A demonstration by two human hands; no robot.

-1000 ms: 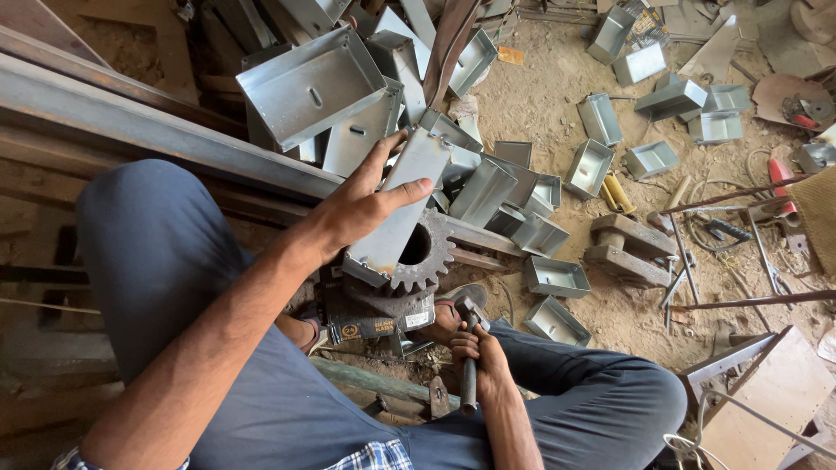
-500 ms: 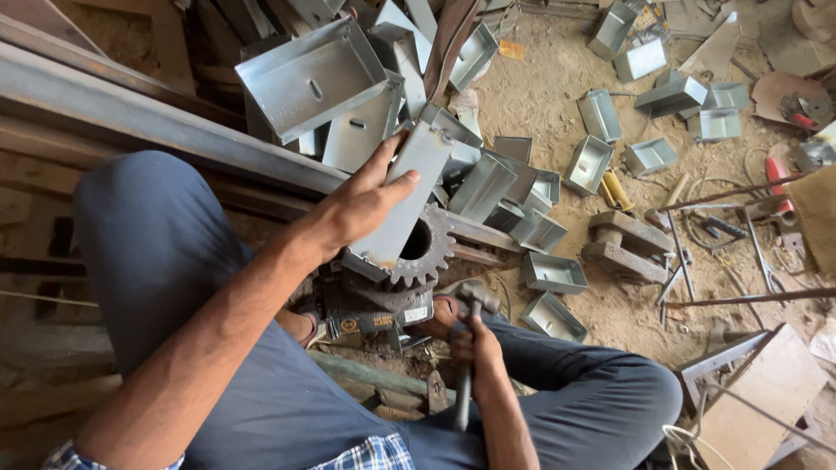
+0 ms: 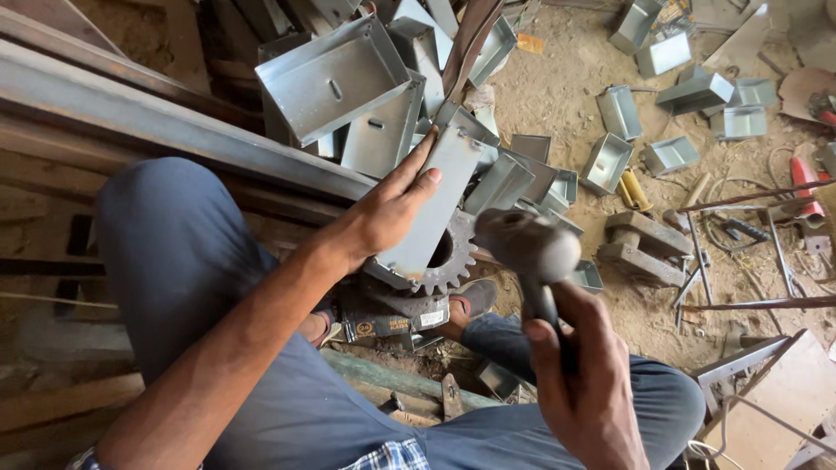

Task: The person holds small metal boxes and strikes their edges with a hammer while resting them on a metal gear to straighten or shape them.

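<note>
Left hand [image 3: 387, 213] is pressing flat, fingers spread, on a folded sheet-metal piece [image 3: 435, 204] lying over a toothed gear [image 3: 448, 261]. Right hand [image 3: 583, 383] is fisting a raised hammer [image 3: 531, 248]. Risk: hammer is hanging close to the thumb; a crooked blow could hit it.

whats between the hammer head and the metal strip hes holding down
In the head view, only the toothed gear lies between the hammer head and the metal strip under the left hand.

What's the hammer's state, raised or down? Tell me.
Raised: the right hand holds the hammer in the air, apart from the metal strip.
</note>
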